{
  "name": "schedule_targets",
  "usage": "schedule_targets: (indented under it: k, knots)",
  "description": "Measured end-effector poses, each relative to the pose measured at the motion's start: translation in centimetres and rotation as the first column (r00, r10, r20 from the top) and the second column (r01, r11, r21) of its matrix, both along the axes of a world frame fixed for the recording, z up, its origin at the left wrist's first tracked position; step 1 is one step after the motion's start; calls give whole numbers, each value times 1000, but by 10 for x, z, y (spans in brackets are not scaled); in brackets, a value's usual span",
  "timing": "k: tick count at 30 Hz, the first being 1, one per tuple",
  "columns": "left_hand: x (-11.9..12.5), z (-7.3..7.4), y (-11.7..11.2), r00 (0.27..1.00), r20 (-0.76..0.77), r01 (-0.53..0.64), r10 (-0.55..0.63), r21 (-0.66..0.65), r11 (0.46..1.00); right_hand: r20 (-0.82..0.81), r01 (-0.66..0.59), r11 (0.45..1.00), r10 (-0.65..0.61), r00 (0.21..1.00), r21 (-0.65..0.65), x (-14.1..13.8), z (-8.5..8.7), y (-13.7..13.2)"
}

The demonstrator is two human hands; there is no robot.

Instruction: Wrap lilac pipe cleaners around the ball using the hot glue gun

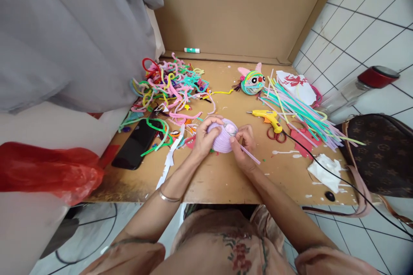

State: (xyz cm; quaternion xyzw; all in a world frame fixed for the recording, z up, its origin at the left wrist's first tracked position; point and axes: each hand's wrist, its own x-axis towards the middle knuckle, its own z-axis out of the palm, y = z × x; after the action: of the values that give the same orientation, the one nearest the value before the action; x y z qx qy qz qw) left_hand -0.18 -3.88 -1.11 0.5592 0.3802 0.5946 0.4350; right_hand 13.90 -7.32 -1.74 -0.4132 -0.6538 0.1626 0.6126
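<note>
Near the table's front, a ball wound with lilac pipe cleaner [222, 142] sits between my hands, with a small pale patch uncovered near its top. My left hand [206, 135] is closed around its left side, thumb on the windings. At its right side my right hand [243, 146] pinches a lilac pipe cleaner [250, 154], whose free end sticks out toward the lower right. A yellow glue gun [267, 118] lies to the right of my hands, beside red-handled scissors [276, 135].
Left stand a tangled heap of coloured pipe cleaners [171, 86] and a black phone [137, 144]. A decorated ball with pink ears [253, 81] is at the back. Straight pipe cleaners [303, 107], white tissue [325, 172], a brown bag [380, 154] and a black cable [329, 174] lie right.
</note>
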Motion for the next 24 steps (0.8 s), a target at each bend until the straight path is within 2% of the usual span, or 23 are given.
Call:
schedule_targets:
  k: [7,15,19,24]
  knots:
    - [-1,2,1,1000,-8,15,-16,-47,999,4,4,1000,-4,1000,-14,0,-3,0]
    - [0,-1,3,1000,-27,5,-5,-24,1000,-19,10,1000,-11,1000,-26,-1,-2,0]
    - [1,-3,4,1000,12,-20,21,-24,1000,-27,-7,1000,7,1000,-7,-1,-2,-1]
    - [2,1,2,1000,-1,-21,21,-33,999,20,15,999,-14,1000,-31,1,-1,-1]
